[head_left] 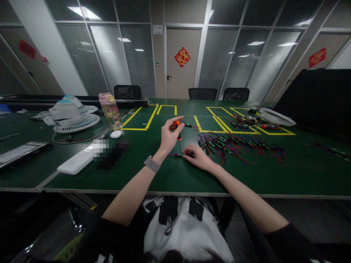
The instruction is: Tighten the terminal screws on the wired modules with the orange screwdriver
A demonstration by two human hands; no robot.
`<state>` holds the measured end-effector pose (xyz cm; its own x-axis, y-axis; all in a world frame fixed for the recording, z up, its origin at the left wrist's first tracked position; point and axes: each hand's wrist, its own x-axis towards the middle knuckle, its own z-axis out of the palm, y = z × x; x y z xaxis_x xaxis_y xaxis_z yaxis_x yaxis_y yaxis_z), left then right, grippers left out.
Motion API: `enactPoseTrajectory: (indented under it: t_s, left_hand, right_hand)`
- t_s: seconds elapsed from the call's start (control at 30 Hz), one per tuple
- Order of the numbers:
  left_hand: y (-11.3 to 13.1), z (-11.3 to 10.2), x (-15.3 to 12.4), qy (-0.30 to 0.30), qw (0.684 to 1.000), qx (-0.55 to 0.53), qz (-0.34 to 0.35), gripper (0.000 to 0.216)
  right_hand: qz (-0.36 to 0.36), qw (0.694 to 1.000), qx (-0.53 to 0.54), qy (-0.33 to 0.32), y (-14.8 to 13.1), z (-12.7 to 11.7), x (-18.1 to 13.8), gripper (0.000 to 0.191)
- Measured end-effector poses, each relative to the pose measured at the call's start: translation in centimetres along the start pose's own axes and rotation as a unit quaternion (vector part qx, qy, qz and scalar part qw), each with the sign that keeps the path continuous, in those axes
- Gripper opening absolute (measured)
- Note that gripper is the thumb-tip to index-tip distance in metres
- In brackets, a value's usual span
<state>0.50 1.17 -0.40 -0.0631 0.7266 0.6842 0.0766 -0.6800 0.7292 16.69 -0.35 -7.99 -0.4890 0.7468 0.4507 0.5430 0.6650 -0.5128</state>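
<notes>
My left hand (170, 136) is closed on the orange and black handle of a screwdriver (179, 136), held upright with its thin shaft pointing down. The tip meets a small green circuit board (179, 155) lying on the table. My right hand (195, 156) pinches the right end of that board against the tabletop, its fingertips partly covering it. A wire leads off the board's left end. Just beyond my left hand lies another small circuit board (187, 125) with red and blue wires.
A heap of wired circuit boards (227, 143) spreads to the right on the green table (164, 179). Left stand a white fan (74, 115), a pink-lidded bottle (111, 111) and a white power strip (76, 160). Yellow tape rectangles mark the far side; a black screen (318, 102) rises at right.
</notes>
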Motion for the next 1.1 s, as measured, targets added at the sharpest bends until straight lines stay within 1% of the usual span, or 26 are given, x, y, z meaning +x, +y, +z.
enactPoseTrajectory:
  t_s: [0.07,0.1,0.23,0.3,0.37,0.5,0.57,0.63,0.7,0.77,0.83,0.9,0.97,1.03,1.1]
  left_hand:
    - [-0.01,-0.08,0.04,0.015,0.999,0.029,0.006,0.024]
    - [-0.03,-0.08,0.09,0.015,1.000,0.024,0.002,0.024]
    - [-0.13,0.15,0.26,-0.037,0.995,-0.083,-0.045,0.032]
    - [-0.09,0.25,0.21,-0.052,0.991,-0.109,-0.057,0.034]
    - [0.00,0.25,0.09,-0.043,0.994,-0.087,-0.049,0.031]
    - [0.13,0.01,-0.01,0.011,1.000,-0.007,-0.015,0.023]
    - [0.04,-0.05,0.09,0.026,1.000,0.003,-0.007,0.021]
    - [-0.10,-0.01,0.22,0.018,1.000,-0.020,-0.015,0.024]
    - [-0.19,0.08,0.28,-0.003,0.998,-0.056,-0.031,0.027]
    - [-0.19,0.13,0.23,-0.013,0.997,-0.064,-0.039,0.028]
    - [-0.12,0.08,0.11,-0.002,0.999,-0.031,-0.019,0.026]
    - [-0.07,-0.04,0.04,0.022,1.000,0.012,0.005,0.023]
    - [-0.09,-0.13,0.07,0.035,0.999,0.030,0.015,0.021]
    - [-0.20,-0.11,0.19,0.024,1.000,0.004,0.005,0.022]
    - [-0.33,0.02,0.30,-0.009,0.998,-0.053,-0.019,0.029]
  right_hand:
    - [0.000,1.000,-0.002,0.000,0.08,0.04,0.00,0.007]
    - [-0.001,1.000,-0.003,0.000,0.10,0.04,0.00,0.007]
    - [-0.002,1.000,-0.006,0.001,0.04,0.00,0.00,0.007]
    - [0.000,1.000,-0.008,0.001,-0.02,-0.03,0.02,0.007]
    - [0.000,1.000,-0.009,0.000,-0.05,-0.03,0.04,0.007]
    - [0.000,1.000,-0.001,0.000,0.04,0.02,0.07,0.007]
    - [0.000,1.000,0.002,0.000,0.07,0.02,0.06,0.007]
    - [0.000,1.000,0.001,0.000,0.04,-0.01,0.05,0.007]
    - [0.000,1.000,-0.002,0.000,-0.03,-0.06,0.04,0.007]
    - [0.000,1.000,-0.001,0.000,-0.07,-0.08,0.03,0.008]
    - [-0.001,1.000,0.002,0.001,-0.05,-0.05,0.03,0.008]
    - [-0.003,1.000,0.004,0.001,-0.01,-0.01,0.03,0.008]
    - [-0.002,1.000,0.004,0.002,0.02,0.03,0.05,0.007]
    - [0.001,1.000,0.003,0.001,0.01,0.03,0.06,0.007]
    - [0.003,1.000,0.001,0.000,-0.02,0.00,0.07,0.007]
